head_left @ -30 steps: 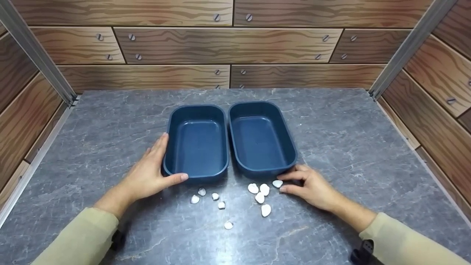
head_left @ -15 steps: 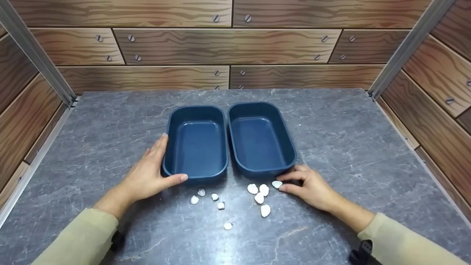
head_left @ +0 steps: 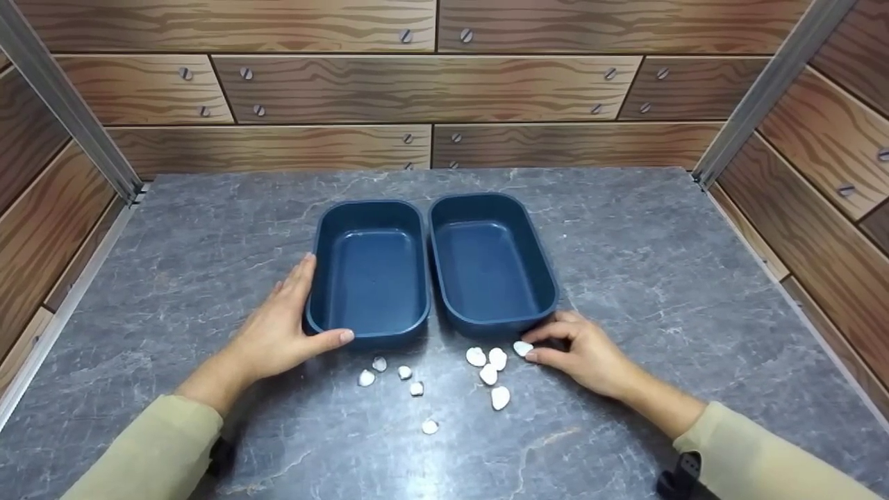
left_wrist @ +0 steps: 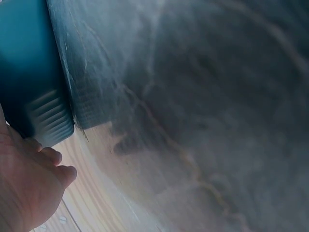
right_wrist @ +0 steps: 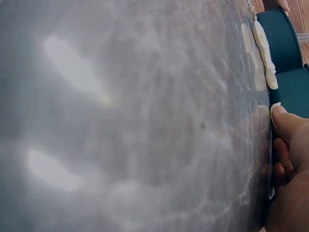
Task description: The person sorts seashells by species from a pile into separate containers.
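Two dark blue rectangular tubs stand side by side in the head view. Beside the left tub, my left hand touches its left wall with extended fingers, and the thumb lies at the near left corner. The left wrist view shows those fingers by the tub's side. At the near right corner of the right tub, my right hand pinches a white shell between thumb and fingers, low at the table. In the right wrist view, the shell's edge shows at the thumb tip.
Several flat white shells lie in front of the right tub. Several smaller whitish pieces, perhaps shells too, are scattered before the left tub. The grey marbled table is enclosed by wood-patterned walls with metal corner posts.
Both hands stay in place beside the tubs. At the right fingertips the shell seems slightly more tilted. The whole head view has shifted very slightly.
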{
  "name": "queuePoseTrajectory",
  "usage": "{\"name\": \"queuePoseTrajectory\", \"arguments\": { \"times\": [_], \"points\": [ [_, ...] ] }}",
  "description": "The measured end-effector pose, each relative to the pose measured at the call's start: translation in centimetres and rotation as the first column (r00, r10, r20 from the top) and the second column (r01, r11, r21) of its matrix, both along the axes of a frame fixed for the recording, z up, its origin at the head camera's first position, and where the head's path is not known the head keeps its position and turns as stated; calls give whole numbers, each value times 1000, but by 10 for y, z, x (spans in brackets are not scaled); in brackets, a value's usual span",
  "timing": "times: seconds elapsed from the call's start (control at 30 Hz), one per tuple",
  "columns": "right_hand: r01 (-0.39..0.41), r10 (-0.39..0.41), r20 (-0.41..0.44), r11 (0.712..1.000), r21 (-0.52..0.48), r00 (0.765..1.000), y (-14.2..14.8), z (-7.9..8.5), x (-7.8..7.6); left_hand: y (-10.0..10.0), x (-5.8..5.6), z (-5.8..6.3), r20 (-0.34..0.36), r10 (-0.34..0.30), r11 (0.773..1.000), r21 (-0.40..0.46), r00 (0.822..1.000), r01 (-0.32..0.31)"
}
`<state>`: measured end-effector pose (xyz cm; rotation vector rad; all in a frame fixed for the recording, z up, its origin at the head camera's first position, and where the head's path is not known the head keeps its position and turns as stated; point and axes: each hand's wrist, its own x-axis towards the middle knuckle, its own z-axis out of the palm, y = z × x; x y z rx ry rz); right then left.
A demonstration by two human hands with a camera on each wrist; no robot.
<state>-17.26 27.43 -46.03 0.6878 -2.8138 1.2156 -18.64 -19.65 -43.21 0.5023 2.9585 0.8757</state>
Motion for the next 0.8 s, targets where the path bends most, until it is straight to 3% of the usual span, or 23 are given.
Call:
{"name": "queuePoseTrajectory", "arguments": {
  "times": [0.23,0.47,0.67,0.8],
  "points": [
    [1,-1,-5,1000,-3,1000,3,1,1,-1,0,0,-5,0,1000,1,1000,0],
    [-107,104,-95,994,-30,990,7,11,11,0,0,-1,-7,1,1000,3,1000,-1],
    [-189,175,-209,981,-45,962,-2,38,17,0,0,-1,-14,0,1000,-3,1000,0],
    [-222,203,-264,974,-44,943,-17,63,12,0,-1,-1,-12,2,1000,-8,1000,-2]
  ]
}}
